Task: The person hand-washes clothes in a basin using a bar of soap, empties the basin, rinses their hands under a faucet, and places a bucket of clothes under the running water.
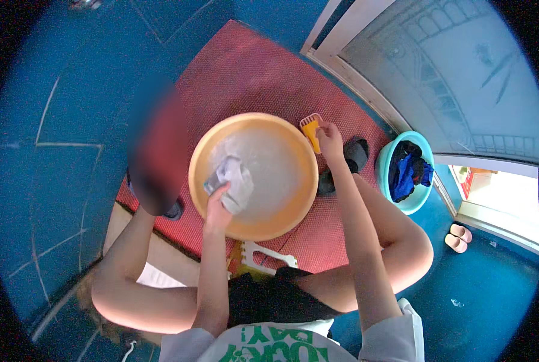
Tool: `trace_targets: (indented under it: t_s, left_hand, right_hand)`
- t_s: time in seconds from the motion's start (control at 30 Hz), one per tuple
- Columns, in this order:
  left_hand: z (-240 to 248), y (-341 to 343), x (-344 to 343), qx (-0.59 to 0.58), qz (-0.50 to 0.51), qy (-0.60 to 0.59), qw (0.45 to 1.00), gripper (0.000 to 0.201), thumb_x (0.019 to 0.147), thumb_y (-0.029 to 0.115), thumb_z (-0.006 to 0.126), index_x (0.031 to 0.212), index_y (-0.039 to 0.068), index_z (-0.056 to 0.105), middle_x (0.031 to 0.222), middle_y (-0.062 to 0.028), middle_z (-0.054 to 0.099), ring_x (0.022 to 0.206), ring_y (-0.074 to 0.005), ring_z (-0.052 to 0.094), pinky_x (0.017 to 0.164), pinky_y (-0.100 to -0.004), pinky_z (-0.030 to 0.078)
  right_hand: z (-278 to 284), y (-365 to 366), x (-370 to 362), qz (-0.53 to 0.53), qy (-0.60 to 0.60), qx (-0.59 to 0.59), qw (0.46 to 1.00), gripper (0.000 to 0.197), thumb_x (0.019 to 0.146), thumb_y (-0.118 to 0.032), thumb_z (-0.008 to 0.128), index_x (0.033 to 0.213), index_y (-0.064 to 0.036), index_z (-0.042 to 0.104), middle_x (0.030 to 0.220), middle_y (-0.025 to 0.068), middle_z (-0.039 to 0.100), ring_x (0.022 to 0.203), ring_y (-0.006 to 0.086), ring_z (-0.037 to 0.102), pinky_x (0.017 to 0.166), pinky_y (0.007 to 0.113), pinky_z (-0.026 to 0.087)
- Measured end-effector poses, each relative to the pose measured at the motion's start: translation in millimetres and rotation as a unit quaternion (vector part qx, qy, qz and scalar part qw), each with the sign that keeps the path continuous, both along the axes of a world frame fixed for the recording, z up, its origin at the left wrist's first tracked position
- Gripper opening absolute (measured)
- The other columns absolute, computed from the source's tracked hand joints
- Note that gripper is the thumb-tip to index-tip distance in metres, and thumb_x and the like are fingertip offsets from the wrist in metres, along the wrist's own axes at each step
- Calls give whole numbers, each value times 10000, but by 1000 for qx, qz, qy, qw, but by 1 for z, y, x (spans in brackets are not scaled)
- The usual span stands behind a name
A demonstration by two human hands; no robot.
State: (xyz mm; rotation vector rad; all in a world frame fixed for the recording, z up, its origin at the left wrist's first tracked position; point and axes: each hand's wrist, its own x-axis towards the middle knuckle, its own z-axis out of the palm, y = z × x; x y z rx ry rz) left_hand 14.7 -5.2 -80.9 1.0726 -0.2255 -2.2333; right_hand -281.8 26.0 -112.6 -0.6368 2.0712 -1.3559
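My left hand (pixel 219 205) is closed on a wet white and grey cloth (pixel 239 184) inside a large yellow-orange basin (pixel 251 228). Cloudy, whitish water (pixel 277 175) fills the basin around the cloth. To the right of the basin's rim, my right hand (pixel 330 140) has its fingers closed at the edge of a yellow bar of soap (pixel 310 128). The soap lies in a pale slotted soap dish (pixel 311 116) on the mat. My fingers partly cover the bar.
A red textured mat (pixel 221 78) lies under the basin. A turquoise tub (pixel 425 143) with dark and blue clothes (pixel 406 175) stands right, near a door (pixel 438 72). Pink slippers (pixel 457 238) lie farther right. A low stool (pixel 266 256) is under me; dark slippers (pixel 357 155) are on my feet.
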Motion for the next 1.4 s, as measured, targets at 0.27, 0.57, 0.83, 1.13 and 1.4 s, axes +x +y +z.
trace_targets:
  t_s: [0.27,0.57,0.83,1.13,1.4]
  left_hand:
    - [-27,-5,32,63,14,-20,998,406,735,121,470,1121,26,386,1080,-93,473,1007,-227,456,874,-355,352]
    - [-6,-15,16,81,10,-72,994,422,704,148,493,1104,45,402,1039,-82,490,968,-239,473,844,-379,364]
    - [-21,2,8,91,-12,-88,992,404,713,111,501,1100,45,408,1025,-69,496,940,-199,488,792,-324,398]
    - [-44,26,22,-149,-179,-235,944,397,720,153,529,1071,-4,434,1036,-77,475,945,-162,472,805,-281,373]
    - [24,11,-15,-10,-22,-82,996,383,715,30,510,1084,-4,416,1069,-82,468,980,-187,466,810,-286,380]
  right_hand:
    - [-50,0,-32,218,272,355,867,472,734,-248,518,1130,-38,374,899,180,550,771,341,540,676,409,427]
    - [-107,12,-30,189,447,325,811,500,770,-312,459,1173,-44,332,1073,156,459,878,300,510,718,387,432]
    - [-116,16,-26,211,463,329,795,577,767,-288,463,1198,23,240,1114,175,408,935,332,470,748,397,421]
    - [-90,-1,-30,172,319,385,849,279,781,-143,394,1022,-3,413,866,191,543,770,312,556,608,408,457]
    - [-99,16,-54,-19,319,144,936,231,718,-240,558,784,-19,564,683,184,567,616,322,556,562,390,438]
